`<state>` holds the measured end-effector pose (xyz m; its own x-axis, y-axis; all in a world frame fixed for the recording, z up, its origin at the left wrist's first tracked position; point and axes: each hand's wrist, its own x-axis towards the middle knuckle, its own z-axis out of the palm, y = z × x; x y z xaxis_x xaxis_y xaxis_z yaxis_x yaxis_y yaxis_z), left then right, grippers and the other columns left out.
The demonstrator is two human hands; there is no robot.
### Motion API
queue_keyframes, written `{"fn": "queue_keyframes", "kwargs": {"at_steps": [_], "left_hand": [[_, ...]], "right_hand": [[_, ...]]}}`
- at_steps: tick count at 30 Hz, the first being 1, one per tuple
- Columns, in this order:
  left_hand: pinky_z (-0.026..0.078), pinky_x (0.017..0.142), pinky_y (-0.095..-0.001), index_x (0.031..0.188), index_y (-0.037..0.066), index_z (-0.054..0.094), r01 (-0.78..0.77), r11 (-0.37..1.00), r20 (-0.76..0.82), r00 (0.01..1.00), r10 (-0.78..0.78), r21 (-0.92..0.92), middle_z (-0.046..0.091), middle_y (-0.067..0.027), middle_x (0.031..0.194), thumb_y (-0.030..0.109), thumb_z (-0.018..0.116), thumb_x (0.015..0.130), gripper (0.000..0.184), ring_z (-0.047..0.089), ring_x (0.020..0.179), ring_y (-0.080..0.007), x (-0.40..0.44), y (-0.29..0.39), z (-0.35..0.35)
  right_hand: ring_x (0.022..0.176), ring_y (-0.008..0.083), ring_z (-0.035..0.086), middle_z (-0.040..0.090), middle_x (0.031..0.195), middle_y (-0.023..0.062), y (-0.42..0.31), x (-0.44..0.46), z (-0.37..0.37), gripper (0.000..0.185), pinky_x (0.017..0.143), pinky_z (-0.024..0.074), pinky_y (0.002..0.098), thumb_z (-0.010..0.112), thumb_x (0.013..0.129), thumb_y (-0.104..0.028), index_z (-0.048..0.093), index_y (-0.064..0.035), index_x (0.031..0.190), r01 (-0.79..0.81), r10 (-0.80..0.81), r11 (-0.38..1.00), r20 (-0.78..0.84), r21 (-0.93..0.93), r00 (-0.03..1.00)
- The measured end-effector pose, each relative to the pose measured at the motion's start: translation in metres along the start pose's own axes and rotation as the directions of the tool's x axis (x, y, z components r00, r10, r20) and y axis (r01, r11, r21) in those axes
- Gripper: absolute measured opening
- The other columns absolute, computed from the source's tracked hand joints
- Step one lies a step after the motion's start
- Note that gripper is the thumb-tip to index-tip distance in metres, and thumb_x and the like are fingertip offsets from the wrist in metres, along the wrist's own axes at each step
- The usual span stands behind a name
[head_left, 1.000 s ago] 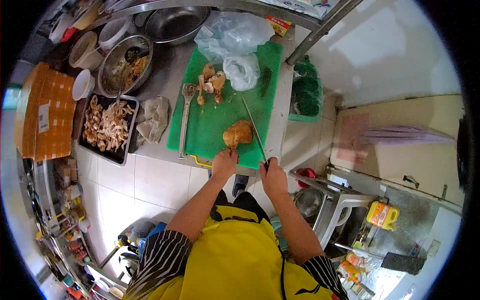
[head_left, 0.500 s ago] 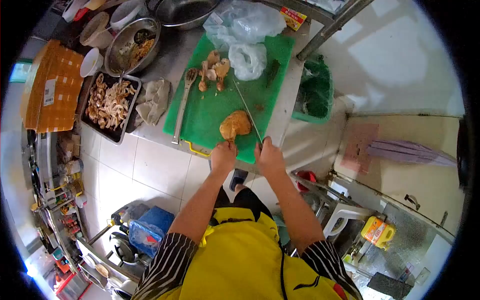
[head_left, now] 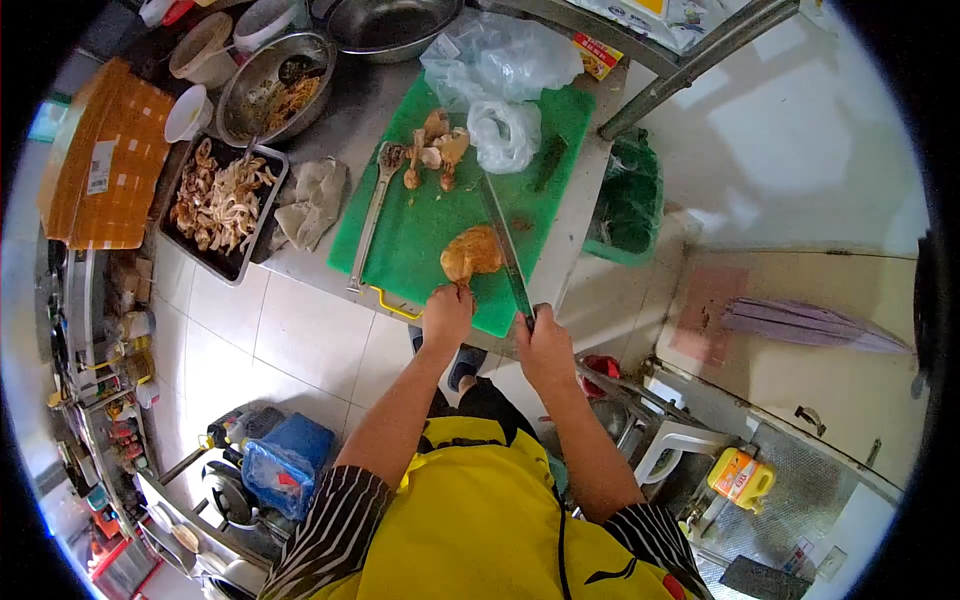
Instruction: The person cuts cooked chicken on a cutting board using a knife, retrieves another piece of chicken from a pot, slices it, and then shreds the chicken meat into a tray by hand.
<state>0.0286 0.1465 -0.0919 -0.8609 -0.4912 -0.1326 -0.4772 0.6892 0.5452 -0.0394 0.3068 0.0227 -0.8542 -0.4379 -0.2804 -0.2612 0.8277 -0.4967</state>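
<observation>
A browned chicken leg [head_left: 472,253] lies near the front of the green cutting board [head_left: 410,240]. My left hand [head_left: 447,316] is closed on its narrow end at the board's front edge. In my right hand [head_left: 546,345] is the handle of a long knife [head_left: 508,250]. Its blade slants away across the board, just right of the chicken leg, with the flat side partly showing. Whether the blade touches the meat I cannot tell. Farther up the board are several bony chicken pieces [head_left: 437,150], and left of them lie long metal tongs [head_left: 374,215].
Plastic bags [head_left: 505,135] cover the board's far end. To the left are a crumpled cloth [head_left: 311,203], a black tray [head_left: 237,270] of shredded meat and a metal bowl [head_left: 232,115] with food. A green bin [head_left: 648,200] stands right of the table, beside a metal post [head_left: 690,72].
My right hand has drawn back a little toward me, and the knife has turned so more of its flat shows. My left hand still grips the chicken leg. The view has shifted slightly.
</observation>
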Motion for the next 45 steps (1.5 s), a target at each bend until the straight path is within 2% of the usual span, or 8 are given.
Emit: {"fn": "queue_keyframes", "kwargs": {"at_steps": [7, 10, 24, 27, 30, 31, 34, 45], "left_hand": [[0.053, 0.066, -0.0446, 0.084, 0.001, 0.062, 0.026, 1.0, -0.048, 0.998, -0.027, -0.012, 0.061, -0.0171, 0.08, 0.015, 0.052, 0.088, 0.018, 0.063, 0.081, -0.0334, 0.001, -0.003, 0.016], [0.053, 0.072, -0.0502, 0.081, -0.001, 0.06, 0.345, 0.882, 0.163, 0.938, -0.307, -0.322, 0.062, -0.0261, 0.086, 0.027, 0.051, 0.093, 0.032, 0.062, 0.081, -0.0422, 0.005, 0.019, -0.014], [0.054, 0.072, -0.0456, 0.09, 0.0, 0.063, 0.042, 0.999, 0.093, 0.995, -0.045, 0.034, 0.063, -0.0224, 0.084, 0.025, 0.049, 0.093, 0.029, 0.064, 0.084, -0.0382, 0.003, 0.016, -0.02], [0.055, 0.07, -0.0415, 0.093, 0.001, 0.062, 0.078, 0.997, 0.098, 0.992, -0.08, 0.02, 0.063, -0.0174, 0.083, 0.022, 0.052, 0.09, 0.024, 0.064, 0.081, -0.0341, 0.009, -0.008, 0.005], [0.055, 0.069, -0.0405, 0.094, 0.001, 0.062, 0.048, 0.998, 0.126, 0.991, -0.052, 0.038, 0.063, -0.0163, 0.083, 0.021, 0.053, 0.089, 0.022, 0.063, 0.08, -0.0331, 0.01, -0.009, 0.003], [0.055, 0.07, -0.0407, 0.094, 0.001, 0.062, 0.02, 0.998, 0.138, 0.99, -0.028, 0.06, 0.063, -0.0166, 0.083, 0.02, 0.053, 0.089, 0.022, 0.063, 0.08, -0.0334, 0.01, -0.009, 0.003], [0.055, 0.07, -0.047, 0.094, 0.0, 0.062, -0.193, 0.948, 0.114, 0.979, 0.169, 0.253, 0.062, -0.0207, 0.082, 0.022, 0.048, 0.093, 0.025, 0.064, 0.08, -0.0376, 0.005, -0.013, 0.002], [0.054, 0.072, -0.0509, 0.08, -0.001, 0.062, 0.13, 0.98, 0.082, 0.99, -0.119, -0.151, 0.064, -0.0269, 0.086, 0.026, 0.048, 0.094, 0.034, 0.064, 0.08, -0.0435, 0.008, -0.004, -0.002]], "right_hand": [[0.069, 0.045, 0.063, 0.062, 0.069, 0.0239, -0.023, 0.012, -0.035, 0.032, 0.062, 0.049, 0.0533, 0.053, 0.097, -0.033, 0.047, -0.0024, 0.092, 0.021, -0.021, 0.999, -0.01, 0.034, 1.0], [0.07, 0.0439, 0.063, 0.062, 0.069, 0.0239, -0.043, 0.002, -0.051, 0.03, 0.061, 0.0484, 0.053, 0.053, 0.096, -0.032, 0.047, -0.0028, 0.091, 0.035, -0.018, 0.988, -0.111, 0.149, 0.994], [0.066, 0.0457, 0.063, 0.064, 0.078, 0.0286, -0.003, 0.029, 0.019, 0.035, 0.057, 0.0496, 0.0542, 0.052, 0.095, -0.032, 0.049, 0.0022, 0.095, 0.001, -0.001, 0.999, -0.023, 0.033, 1.0], [0.066, 0.0454, 0.063, 0.064, 0.081, 0.0296, 0.006, 0.032, 0.003, 0.037, 0.057, 0.0494, 0.0526, 0.053, 0.095, -0.034, 0.051, 0.003, 0.094, -0.439, 0.298, 0.727, 0.333, 0.527, 0.894], [0.07, 0.0459, 0.064, 0.064, 0.08, 0.0295, -0.003, 0.026, 0.001, 0.039, 0.059, 0.0499, 0.0516, 0.052, 0.095, -0.035, 0.052, 0.0034, 0.091, -0.42, 0.318, 0.771, 0.283, 0.478, 0.905], [0.072, 0.0461, 0.064, 0.064, 0.079, 0.0278, -0.007, 0.025, 0.009, 0.037, 0.061, 0.0506, 0.0521, 0.051, 0.096, -0.035, 0.049, 0.0019, 0.093, -0.089, 0.092, 0.99, -0.026, 0.105, 0.995], [0.074, 0.0462, 0.064, 0.065, 0.077, 0.0262, -0.016, 0.017, 0.013, 0.034, 0.062, 0.0511, 0.0531, 0.05, 0.097, -0.034, 0.046, -0.0008, 0.096, -0.046, 0.048, 0.997, 0.048, -0.057, 0.998], [0.069, 0.0449, 0.063, 0.063, 0.074, 0.0244, -0.061, -0.001, -0.039, 0.031, 0.06, 0.0476, 0.0541, 0.052, 0.096, -0.032, 0.047, -0.0014, 0.097, 0.028, -0.011, 0.992, -0.141, 0.122, 0.99]]}}
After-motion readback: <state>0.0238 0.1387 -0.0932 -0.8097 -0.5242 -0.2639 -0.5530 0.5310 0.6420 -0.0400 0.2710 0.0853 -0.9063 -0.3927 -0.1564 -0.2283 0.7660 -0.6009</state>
